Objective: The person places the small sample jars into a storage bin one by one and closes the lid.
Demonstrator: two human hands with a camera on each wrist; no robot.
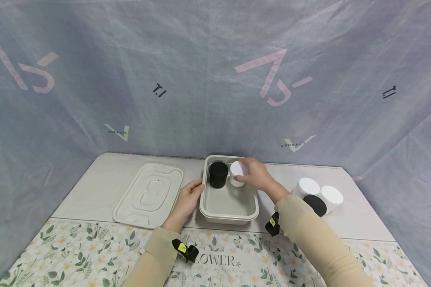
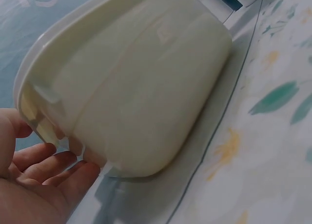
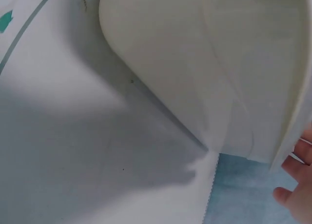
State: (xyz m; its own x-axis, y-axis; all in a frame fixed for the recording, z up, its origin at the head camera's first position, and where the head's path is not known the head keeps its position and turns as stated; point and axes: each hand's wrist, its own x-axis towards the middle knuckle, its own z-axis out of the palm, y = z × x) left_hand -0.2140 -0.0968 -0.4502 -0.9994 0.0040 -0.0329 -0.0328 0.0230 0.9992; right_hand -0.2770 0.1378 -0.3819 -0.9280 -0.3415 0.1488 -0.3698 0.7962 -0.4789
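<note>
A deep off-white plastic bin [image 1: 230,217] stands lidless at the back of the table. Inside, toward its far end, are a black cylindrical jar [image 1: 217,179] and a white cylindrical jar [image 1: 236,170] beside it. My right hand [image 1: 256,174] reaches over the right rim and grips the white jar between thumb and fingers. In the right wrist view, the bin's outer wall [image 3: 165,53] hides the jar. My left hand [image 1: 186,201] rests against the bin's left side, relaxed fingertips on the outer wall below the rim [image 2: 29,53] and thumb at the rim.
A flat off-white lid [image 1: 129,207] lies left of the bin. To the right stand two white jars [image 1: 308,185] [image 1: 331,195] and a black-topped jar [image 1: 315,205], partly behind my right sleeve. A grey printed curtain [image 1: 201,99] closes the back; floral cloth [image 1: 104,255] covers the front.
</note>
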